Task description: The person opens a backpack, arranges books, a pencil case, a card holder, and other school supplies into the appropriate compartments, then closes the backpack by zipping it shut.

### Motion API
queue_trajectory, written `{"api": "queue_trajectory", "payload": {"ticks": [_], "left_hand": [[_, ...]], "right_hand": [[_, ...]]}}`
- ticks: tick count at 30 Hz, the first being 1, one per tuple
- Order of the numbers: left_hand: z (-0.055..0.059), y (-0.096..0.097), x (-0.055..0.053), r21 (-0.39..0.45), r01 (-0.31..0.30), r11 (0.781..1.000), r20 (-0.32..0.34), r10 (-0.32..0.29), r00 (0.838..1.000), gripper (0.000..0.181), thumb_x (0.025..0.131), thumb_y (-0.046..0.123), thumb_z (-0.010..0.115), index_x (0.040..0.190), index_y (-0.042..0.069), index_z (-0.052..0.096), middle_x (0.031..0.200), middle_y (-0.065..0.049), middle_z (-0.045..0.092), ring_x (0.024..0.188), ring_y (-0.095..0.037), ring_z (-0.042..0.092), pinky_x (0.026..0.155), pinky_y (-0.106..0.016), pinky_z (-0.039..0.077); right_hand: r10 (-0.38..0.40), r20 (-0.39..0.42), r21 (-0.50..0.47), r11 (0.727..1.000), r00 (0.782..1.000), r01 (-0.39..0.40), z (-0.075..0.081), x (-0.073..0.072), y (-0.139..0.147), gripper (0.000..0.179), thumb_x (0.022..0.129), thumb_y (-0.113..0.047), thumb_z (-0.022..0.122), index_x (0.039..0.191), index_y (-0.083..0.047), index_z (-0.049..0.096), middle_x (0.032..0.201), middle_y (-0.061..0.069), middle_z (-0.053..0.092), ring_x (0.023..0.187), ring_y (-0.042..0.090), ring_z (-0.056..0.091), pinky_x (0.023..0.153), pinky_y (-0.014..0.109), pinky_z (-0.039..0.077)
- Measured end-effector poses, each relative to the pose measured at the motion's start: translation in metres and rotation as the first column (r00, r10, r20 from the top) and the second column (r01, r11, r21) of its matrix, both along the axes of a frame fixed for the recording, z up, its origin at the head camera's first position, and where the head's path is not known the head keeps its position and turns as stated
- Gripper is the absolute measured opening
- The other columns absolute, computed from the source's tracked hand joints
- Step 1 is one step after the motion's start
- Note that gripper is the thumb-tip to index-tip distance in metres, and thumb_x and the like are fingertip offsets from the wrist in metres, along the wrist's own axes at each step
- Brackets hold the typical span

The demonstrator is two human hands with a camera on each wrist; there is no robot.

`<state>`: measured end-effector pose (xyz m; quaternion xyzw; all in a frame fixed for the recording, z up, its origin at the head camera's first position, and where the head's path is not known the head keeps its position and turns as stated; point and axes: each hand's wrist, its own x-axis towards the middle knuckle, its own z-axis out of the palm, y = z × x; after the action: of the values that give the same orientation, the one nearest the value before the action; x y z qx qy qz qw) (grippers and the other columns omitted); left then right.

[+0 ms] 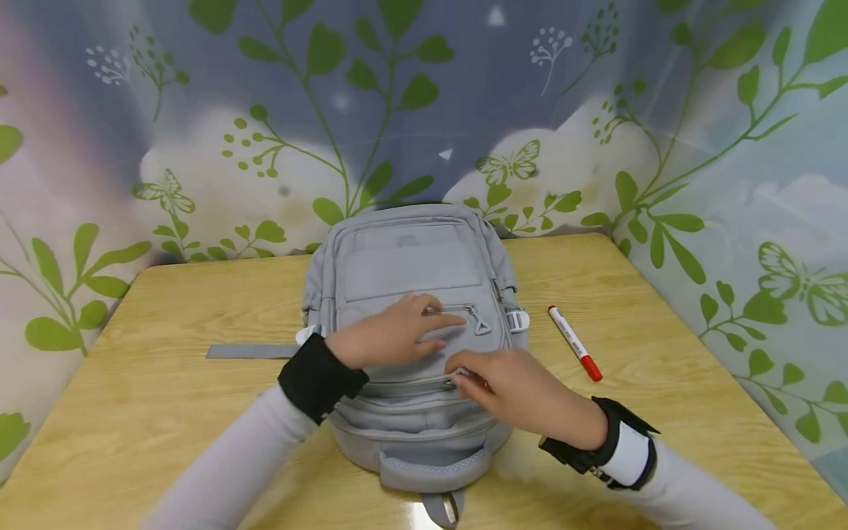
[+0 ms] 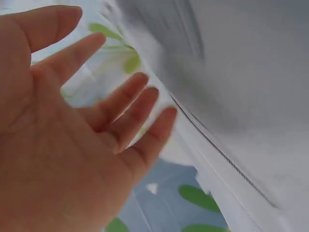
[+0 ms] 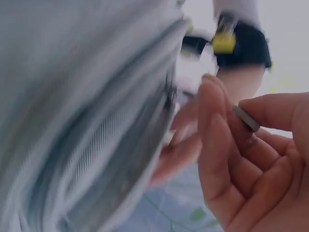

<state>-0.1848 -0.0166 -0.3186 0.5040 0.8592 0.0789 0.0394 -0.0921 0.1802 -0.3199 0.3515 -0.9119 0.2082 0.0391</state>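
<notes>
A grey backpack (image 1: 411, 265) lies on the table, its top handle (image 1: 433, 475) toward me. My right hand (image 1: 523, 386) pinches a zipper pull (image 3: 247, 119) between thumb and fingers at the edge of a compartment. In the right wrist view, that zipper is partly parted, and ribbed lining (image 3: 99, 145) shows inside. Over the front of the bag is my left hand (image 1: 397, 331), fingers spread and gripping nothing; the left wrist view shows its palm beside the grey fabric. Near its fingertips hangs the triangular pull (image 1: 481, 326) of the small front pocket.
A white marker with a red cap (image 1: 575, 344) lies right of the backpack on the wood-grain table (image 1: 179, 412). A grey strap (image 1: 252, 352) extends from the bag's left side. Leaf-patterned curtains (image 1: 424, 132) stand behind and beside the table.
</notes>
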Motion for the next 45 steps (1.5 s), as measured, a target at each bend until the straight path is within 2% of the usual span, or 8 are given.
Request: {"api": "queue_trajectory", "payload": {"ticks": [3, 8, 10, 16, 23, 33, 40, 45], "left_hand": [[-0.003, -0.013, 0.019, 0.114, 0.034, 0.993, 0.184, -0.055, 0.981, 0.037, 0.097, 0.023, 0.053, 0.133, 0.017, 0.052, 0.093, -0.004, 0.053, 0.078, -0.013, 0.046, 0.072, -0.025, 0.040], [-0.010, -0.020, 0.039, 0.193, -0.012, 0.981, 0.537, -0.095, 0.838, 0.023, 0.097, 0.022, 0.051, 0.118, 0.017, 0.058, 0.074, 0.006, 0.055, 0.059, -0.002, 0.047, 0.060, -0.017, 0.041], [-0.013, -0.019, 0.043, 0.214, -0.020, 0.977, 0.573, -0.109, 0.812, 0.012, 0.097, 0.021, 0.052, 0.107, 0.016, 0.058, 0.072, 0.007, 0.054, 0.059, -0.002, 0.047, 0.058, -0.017, 0.041], [-0.017, -0.015, 0.048, 0.277, -0.050, 0.960, 0.561, -0.119, 0.819, 0.011, 0.097, 0.024, 0.052, 0.093, 0.016, 0.057, 0.072, 0.004, 0.052, 0.059, -0.003, 0.046, 0.060, -0.016, 0.039], [-0.016, -0.023, 0.052, 0.271, -0.088, 0.958, 0.564, -0.085, 0.821, 0.019, 0.097, 0.027, 0.050, 0.100, 0.014, 0.064, 0.079, 0.002, 0.061, 0.065, -0.004, 0.055, 0.064, -0.019, 0.047], [-0.021, -0.056, 0.059, 0.260, -0.220, 0.940, 0.526, 0.053, 0.849, 0.013, 0.100, 0.011, 0.043, 0.108, 0.010, 0.053, 0.072, 0.002, 0.058, 0.059, -0.003, 0.049, 0.056, -0.020, 0.043], [-0.018, -0.111, 0.040, 0.159, -0.287, 0.945, 0.489, 0.177, 0.854, 0.010, 0.097, 0.016, 0.049, 0.091, 0.014, 0.058, 0.069, 0.005, 0.057, 0.054, -0.003, 0.045, 0.052, -0.022, 0.042], [-0.020, -0.141, 0.018, 0.127, -0.382, 0.916, 0.391, 0.307, 0.867, 0.011, 0.097, 0.014, 0.050, 0.090, 0.012, 0.058, 0.071, 0.004, 0.059, 0.056, -0.005, 0.046, 0.053, -0.024, 0.041]], "right_hand": [[-0.051, -0.092, 0.024, 0.998, 0.994, 0.053, 0.001, -0.001, 0.001, 0.008, 0.092, -0.016, 0.059, 0.099, -0.013, 0.063, 0.061, -0.009, 0.052, 0.047, -0.005, 0.036, 0.046, 0.014, 0.032], [-0.015, -0.135, 0.037, 0.999, 0.991, 0.020, -0.001, -0.001, -0.003, 0.009, 0.091, -0.017, 0.061, 0.100, -0.015, 0.059, 0.057, -0.010, 0.048, 0.045, -0.005, 0.031, 0.044, 0.012, 0.028], [0.008, -0.138, 0.026, 1.000, 0.990, -0.005, -0.001, -0.001, -0.004, 0.012, 0.091, -0.018, 0.062, 0.101, -0.015, 0.056, 0.056, -0.010, 0.047, 0.044, -0.005, 0.029, 0.043, 0.012, 0.027], [0.027, -0.158, 0.013, 1.000, 0.987, -0.026, -0.004, -0.006, 0.002, 0.031, 0.090, -0.027, 0.063, 0.116, -0.013, 0.051, 0.083, -0.006, 0.063, 0.063, 0.002, 0.054, 0.055, 0.016, 0.042], [0.112, -0.339, 0.262, 0.965, 0.934, -0.021, -0.019, -0.026, 0.015, 0.041, 0.080, -0.032, 0.073, 0.114, -0.011, 0.061, 0.116, 0.001, 0.058, 0.107, 0.018, 0.056, 0.090, 0.034, 0.048], [0.168, -0.622, 0.321, 0.946, 0.765, 0.053, -0.035, -0.027, 0.006, 0.009, 0.083, -0.013, 0.069, 0.092, -0.015, 0.069, 0.096, -0.005, 0.066, 0.090, 0.010, 0.063, 0.073, 0.024, 0.053], [0.108, -0.597, 0.222, 0.974, 0.795, 0.035, -0.038, -0.025, 0.011, 0.011, 0.085, -0.007, 0.065, 0.092, -0.013, 0.071, 0.095, -0.004, 0.068, 0.089, 0.011, 0.065, 0.072, 0.025, 0.055], [0.106, -0.572, 0.189, 0.982, 0.814, 0.005, -0.038, -0.026, 0.012, 0.011, 0.085, -0.011, 0.066, 0.094, -0.013, 0.072, 0.096, -0.005, 0.068, 0.091, 0.010, 0.066, 0.074, 0.025, 0.055]]}}
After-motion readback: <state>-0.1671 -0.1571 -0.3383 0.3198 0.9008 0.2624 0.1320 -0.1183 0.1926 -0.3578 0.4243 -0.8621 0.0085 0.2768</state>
